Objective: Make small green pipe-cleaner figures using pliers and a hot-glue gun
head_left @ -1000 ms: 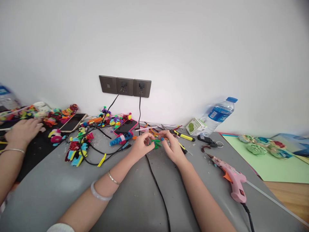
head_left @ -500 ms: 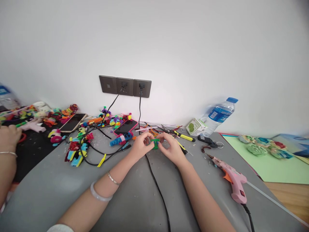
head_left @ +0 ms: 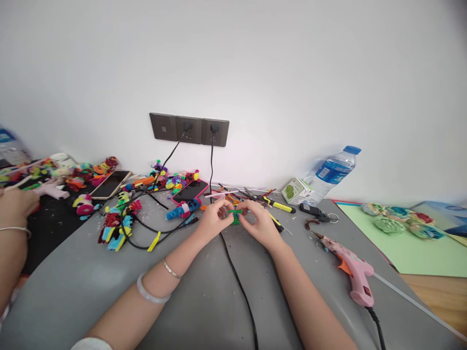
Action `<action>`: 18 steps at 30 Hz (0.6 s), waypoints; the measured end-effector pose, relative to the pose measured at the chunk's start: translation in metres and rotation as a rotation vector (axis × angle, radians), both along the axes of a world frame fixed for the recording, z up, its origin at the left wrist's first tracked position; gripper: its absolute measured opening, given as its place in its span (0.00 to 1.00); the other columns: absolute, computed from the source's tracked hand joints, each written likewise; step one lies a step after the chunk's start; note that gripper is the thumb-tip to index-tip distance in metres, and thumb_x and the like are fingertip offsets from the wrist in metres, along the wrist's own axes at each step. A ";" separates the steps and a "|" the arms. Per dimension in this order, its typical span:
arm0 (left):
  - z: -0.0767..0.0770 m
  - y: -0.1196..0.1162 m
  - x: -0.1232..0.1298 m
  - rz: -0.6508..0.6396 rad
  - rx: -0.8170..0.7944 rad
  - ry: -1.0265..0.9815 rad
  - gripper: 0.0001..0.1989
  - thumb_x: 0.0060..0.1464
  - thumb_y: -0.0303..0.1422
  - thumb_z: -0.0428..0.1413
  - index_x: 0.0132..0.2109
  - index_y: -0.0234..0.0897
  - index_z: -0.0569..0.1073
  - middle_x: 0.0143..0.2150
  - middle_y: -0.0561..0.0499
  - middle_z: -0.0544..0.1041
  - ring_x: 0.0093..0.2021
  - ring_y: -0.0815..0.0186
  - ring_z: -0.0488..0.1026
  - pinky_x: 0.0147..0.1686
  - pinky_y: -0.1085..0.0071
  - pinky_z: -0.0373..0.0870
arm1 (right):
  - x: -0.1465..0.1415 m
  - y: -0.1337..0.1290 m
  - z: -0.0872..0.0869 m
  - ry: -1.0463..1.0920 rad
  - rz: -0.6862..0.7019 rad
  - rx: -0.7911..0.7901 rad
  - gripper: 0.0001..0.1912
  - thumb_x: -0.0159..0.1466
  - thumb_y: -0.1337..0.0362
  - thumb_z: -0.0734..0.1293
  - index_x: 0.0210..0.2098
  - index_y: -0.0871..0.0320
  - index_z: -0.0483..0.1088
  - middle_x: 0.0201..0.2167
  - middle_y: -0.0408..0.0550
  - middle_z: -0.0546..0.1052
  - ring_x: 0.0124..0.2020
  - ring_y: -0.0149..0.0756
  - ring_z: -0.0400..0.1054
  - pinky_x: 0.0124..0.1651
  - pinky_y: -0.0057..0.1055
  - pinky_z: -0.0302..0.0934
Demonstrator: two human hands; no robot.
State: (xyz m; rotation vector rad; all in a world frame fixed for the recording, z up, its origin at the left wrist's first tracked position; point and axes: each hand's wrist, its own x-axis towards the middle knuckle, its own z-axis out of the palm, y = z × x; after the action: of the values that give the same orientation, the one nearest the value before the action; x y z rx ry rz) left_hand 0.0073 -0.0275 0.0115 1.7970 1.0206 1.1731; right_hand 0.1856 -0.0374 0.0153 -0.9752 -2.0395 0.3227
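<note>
The small bright green fuzzy piece (head_left: 236,217) is between the fingertips of both hands, near the middle of the far edge of the grey worktop (head_left: 204,301); the left hand (head_left: 215,216) is curled, thumb and fingers almost closed on its left end; the right hand (head_left: 260,223) pinches the other end, likewise nearly closed; whether the piece touches the worktop I cannot tell.

To work it well, I would pinch lightly at both ends so that the pile is not crushed; steady one side while the other does the shaping, and bend in small, even turns; wrists low, clear of the thin black cable (head_left: 237,277) running to the near edge; the pink glue gun (head_left: 359,277), towards the right edge, may be hot at its tip, so the right forearm should stay clear.

The clear plastic bottle with a blue label (head_left: 333,172) leans beyond the far edge's right part; its white marks are too blurred to read; beside it, the white and green carton (head_left: 295,190) shows round green fruit, its lettering illegible.
</note>
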 end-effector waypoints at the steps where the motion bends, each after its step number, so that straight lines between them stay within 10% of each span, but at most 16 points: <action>1: 0.000 0.000 0.000 0.000 0.000 0.002 0.05 0.46 0.28 0.54 0.35 0.36 0.70 0.28 0.55 0.69 0.26 0.72 0.62 0.26 0.75 0.59 | 0.000 0.000 0.000 0.002 -0.001 -0.004 0.09 0.62 0.72 0.62 0.39 0.54 0.68 0.34 0.47 0.75 0.34 0.38 0.67 0.42 0.36 0.62; 18: -0.001 0.000 0.000 0.006 0.002 0.005 0.05 0.47 0.29 0.55 0.35 0.36 0.70 0.29 0.54 0.70 0.25 0.72 0.62 0.26 0.75 0.59 | 0.000 -0.001 -0.001 0.019 -0.008 -0.029 0.08 0.60 0.72 0.62 0.38 0.54 0.65 0.33 0.46 0.72 0.35 0.37 0.67 0.41 0.34 0.62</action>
State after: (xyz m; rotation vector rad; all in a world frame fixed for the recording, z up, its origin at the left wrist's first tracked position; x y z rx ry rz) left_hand 0.0070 -0.0279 0.0107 1.8008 1.0285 1.1741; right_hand 0.1857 -0.0382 0.0146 -0.9948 -2.0182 0.3567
